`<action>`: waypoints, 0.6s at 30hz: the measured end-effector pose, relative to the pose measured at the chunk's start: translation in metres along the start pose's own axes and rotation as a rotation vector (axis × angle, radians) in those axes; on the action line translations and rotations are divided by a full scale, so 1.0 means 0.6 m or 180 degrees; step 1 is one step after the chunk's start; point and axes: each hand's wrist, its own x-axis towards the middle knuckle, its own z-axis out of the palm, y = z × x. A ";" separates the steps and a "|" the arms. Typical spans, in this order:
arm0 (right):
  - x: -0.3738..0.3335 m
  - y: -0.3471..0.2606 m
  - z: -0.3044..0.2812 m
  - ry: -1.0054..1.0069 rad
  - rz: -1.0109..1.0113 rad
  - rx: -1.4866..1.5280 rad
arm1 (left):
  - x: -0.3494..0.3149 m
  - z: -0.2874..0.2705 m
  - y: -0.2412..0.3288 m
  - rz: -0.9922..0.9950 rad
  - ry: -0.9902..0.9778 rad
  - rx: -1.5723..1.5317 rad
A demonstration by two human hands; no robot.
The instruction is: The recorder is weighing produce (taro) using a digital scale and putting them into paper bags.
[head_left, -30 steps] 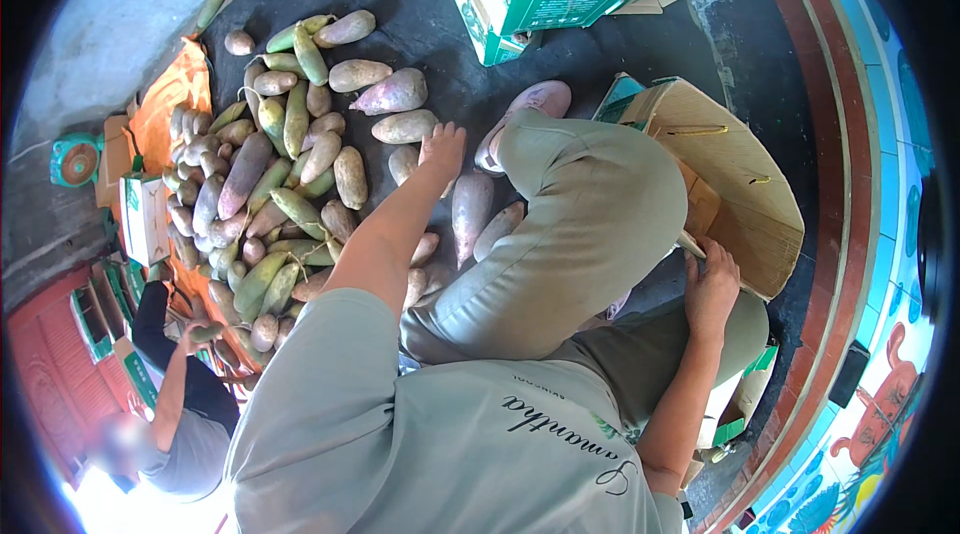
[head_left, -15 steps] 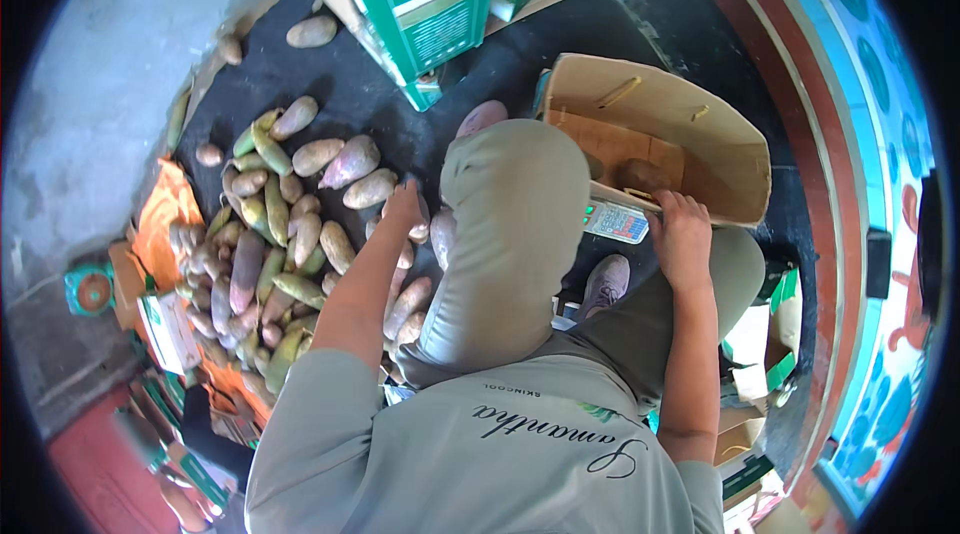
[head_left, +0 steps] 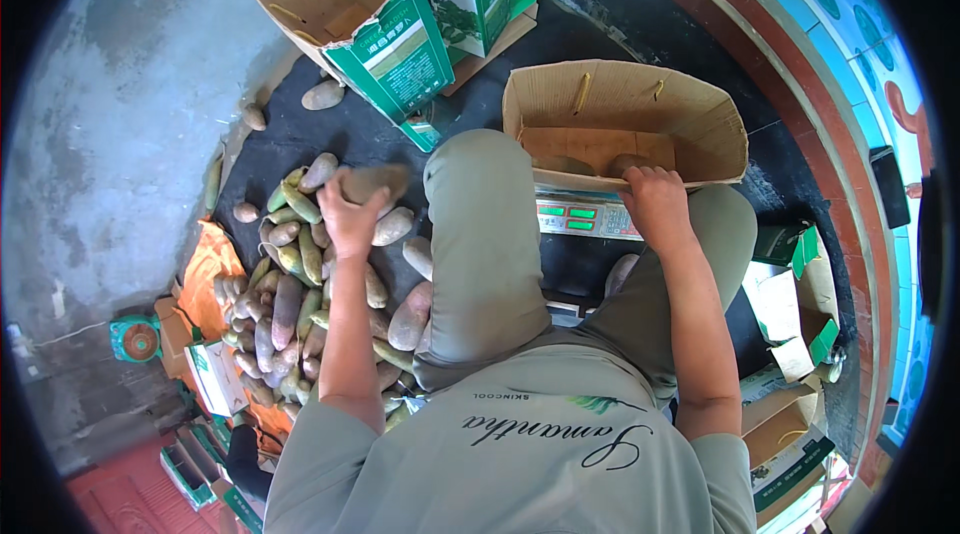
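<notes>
Person seated, grey-green printed T-shirt [head_left: 470, 479], knee in olive-grey trousers [head_left: 490, 244] up between the two hands.

Left hand [head_left: 350, 219]: fingers and thumb curled, pinching an elongated brown root vegetable [head_left: 385, 184]. Motion-blurred, so exact contact points can't be read. That piece is over the heap's far end, ahead of the left forearm.

Right hand [head_left: 660, 204]: fingers hooked over the near wall of an open tan cardboard box with yellow cord handles [head_left: 625, 124], pinching that wall. Flat white scale with lit green displays [head_left: 580, 219] shows below the same wall, just left of the right hand.

Inside the box: a rounded brown root vegetable [head_left: 627, 164] by the right fingertips, can't tell if touching; a longer greenish one [head_left: 565, 165] left of it, partly hidden by the wall.

Heap of green, purple and brown root vegetables [head_left: 287, 309] sits left of the left forearm and runs behind it, on a black sheet [head_left: 470, 104].

Further out: orange cloth [head_left: 212, 259] past the heap, left of the left hand. Tall open green-printed carton [head_left: 395, 59] ahead of the left hand, well apart. Round teal device [head_left: 136, 338] far left. Red-brown tile band [head_left: 770, 54] curves beyond the right hand.
</notes>
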 end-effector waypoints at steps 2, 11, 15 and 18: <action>0.001 0.000 0.003 0.0047 0.0003 0.0001 | 0.022 -0.055 0.084 0.0477 0.0452 -0.0316; -0.010 0.014 0.009 0.0156 0.0061 -0.0073 | -0.002 -0.075 0.370 0.1730 -0.0205 -0.1063; -0.008 0.017 0.032 0.0125 -0.0060 -0.0033 | -0.038 -0.020 0.432 0.1927 -0.0900 -0.0622; -0.010 0.015 0.030 0.0124 -0.0015 -0.0030 | -0.062 0.036 0.451 0.2015 -0.1033 -0.0150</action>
